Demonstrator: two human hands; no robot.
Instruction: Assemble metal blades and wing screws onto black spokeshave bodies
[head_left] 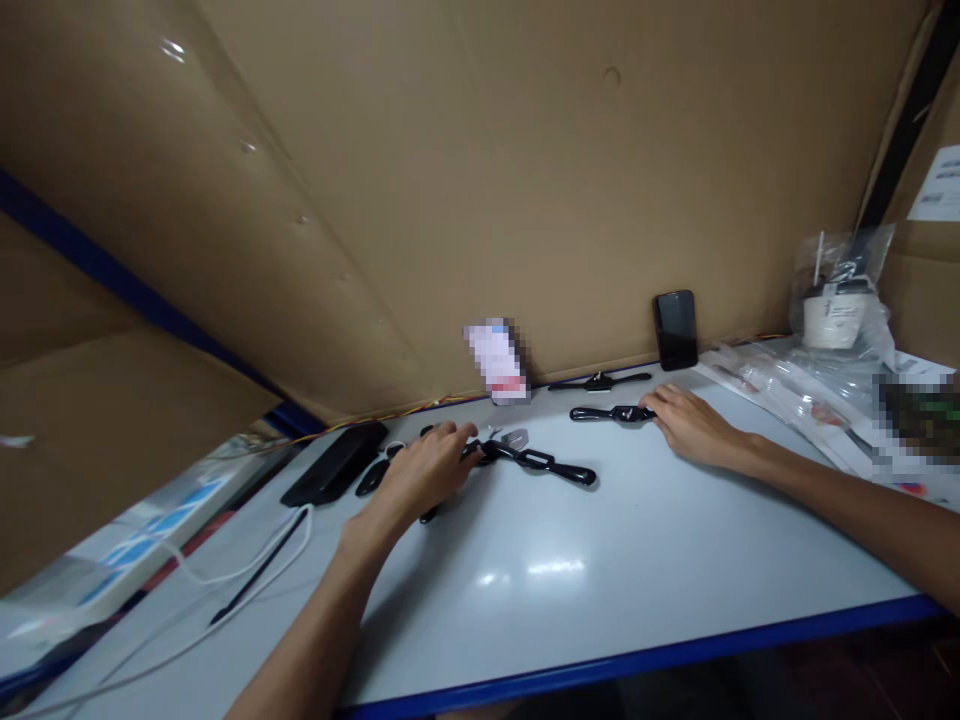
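Observation:
My left hand (431,470) is closed over black parts left of the table's middle, its fingers on one of them; the hand covers some parts behind it. From beside its fingertips a black two-handled tool (536,460) lies across the table, with a small grey metal piece (515,439) just behind. My right hand (686,425) pinches the right end of another black two-handled tool (615,413). Behind that one rests a third, thinner-looking black tool (598,382), untouched.
A lit phone (499,362) and a dark phone (676,330) lean on the cardboard wall. At left are a black case (335,465), white cables (298,545) and a power strip (161,530). Plastic packages (795,405) and a bagged cup (834,315) stand at right.

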